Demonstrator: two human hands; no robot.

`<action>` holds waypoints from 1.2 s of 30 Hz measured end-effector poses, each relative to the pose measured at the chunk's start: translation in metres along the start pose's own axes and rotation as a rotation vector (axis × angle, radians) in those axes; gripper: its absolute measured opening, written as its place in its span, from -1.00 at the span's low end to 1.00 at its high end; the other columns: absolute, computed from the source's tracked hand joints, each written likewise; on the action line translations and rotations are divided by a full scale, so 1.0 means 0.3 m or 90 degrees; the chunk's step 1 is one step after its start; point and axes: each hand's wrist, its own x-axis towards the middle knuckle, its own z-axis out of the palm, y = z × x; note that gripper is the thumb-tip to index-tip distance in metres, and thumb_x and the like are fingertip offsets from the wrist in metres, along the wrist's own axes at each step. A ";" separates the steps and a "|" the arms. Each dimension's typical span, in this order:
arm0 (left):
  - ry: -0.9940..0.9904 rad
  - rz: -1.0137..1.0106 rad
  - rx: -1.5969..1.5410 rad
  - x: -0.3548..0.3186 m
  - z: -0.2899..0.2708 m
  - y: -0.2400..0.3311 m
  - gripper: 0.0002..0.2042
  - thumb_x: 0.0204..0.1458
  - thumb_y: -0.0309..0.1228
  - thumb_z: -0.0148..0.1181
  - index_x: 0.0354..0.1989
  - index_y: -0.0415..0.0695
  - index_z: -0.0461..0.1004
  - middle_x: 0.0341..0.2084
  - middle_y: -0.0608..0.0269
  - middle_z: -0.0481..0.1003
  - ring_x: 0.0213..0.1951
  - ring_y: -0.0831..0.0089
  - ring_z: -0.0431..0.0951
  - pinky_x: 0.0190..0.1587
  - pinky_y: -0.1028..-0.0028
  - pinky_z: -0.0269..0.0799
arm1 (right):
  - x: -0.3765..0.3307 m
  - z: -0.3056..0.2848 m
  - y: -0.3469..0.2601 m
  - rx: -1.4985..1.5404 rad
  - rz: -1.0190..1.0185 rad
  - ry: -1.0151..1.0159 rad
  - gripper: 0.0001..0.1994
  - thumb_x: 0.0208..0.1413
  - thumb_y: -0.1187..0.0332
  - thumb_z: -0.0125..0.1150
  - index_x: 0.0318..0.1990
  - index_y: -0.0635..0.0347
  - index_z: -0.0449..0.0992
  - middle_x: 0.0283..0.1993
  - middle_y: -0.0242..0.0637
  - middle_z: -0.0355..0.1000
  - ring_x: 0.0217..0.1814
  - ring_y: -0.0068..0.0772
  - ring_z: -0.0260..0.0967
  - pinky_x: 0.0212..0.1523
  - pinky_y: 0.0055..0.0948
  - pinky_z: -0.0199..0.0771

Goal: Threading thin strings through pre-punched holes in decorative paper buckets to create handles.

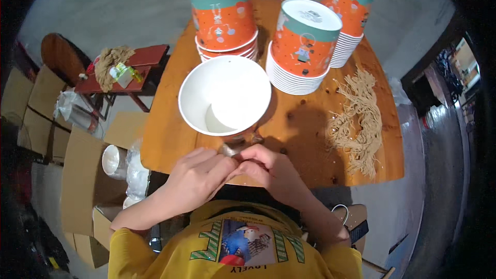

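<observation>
My left hand [202,171] and my right hand [268,168] meet at the table's front edge, fingers pinched together. Between their fingertips shows a small shiny greyish scrap [229,150], too small to name. Just beyond them a large white paper bucket [235,85] sits with its open mouth turned up toward me; a curved shadow crosses its inside. Behind it stands an upside-down stack of orange paper buckets with green bands [223,20]. Two more such stacks are to the right, a nearer one [305,46] and a farther one [349,15].
A heap of beige twine [359,124] lies on the wooden table's [299,160] right side. On the left are a red bench [147,56] with more twine on it, an open cardboard box [82,175] and a white bucket stack in plastic [113,162]. A grey wall rises behind.
</observation>
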 end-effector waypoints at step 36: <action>-0.051 -0.056 0.015 0.077 -0.066 -0.123 -0.81 -0.10 -0.52 0.14 -0.25 -0.18 0.42 -0.35 0.13 0.40 -0.20 0.18 0.45 -0.12 0.28 0.32 | 0.065 0.049 0.080 -0.189 -0.337 0.408 -0.86 -0.10 0.57 0.19 -0.40 0.18 0.35 -0.50 -0.34 0.36 -0.61 -0.49 0.34 -0.57 -0.46 0.37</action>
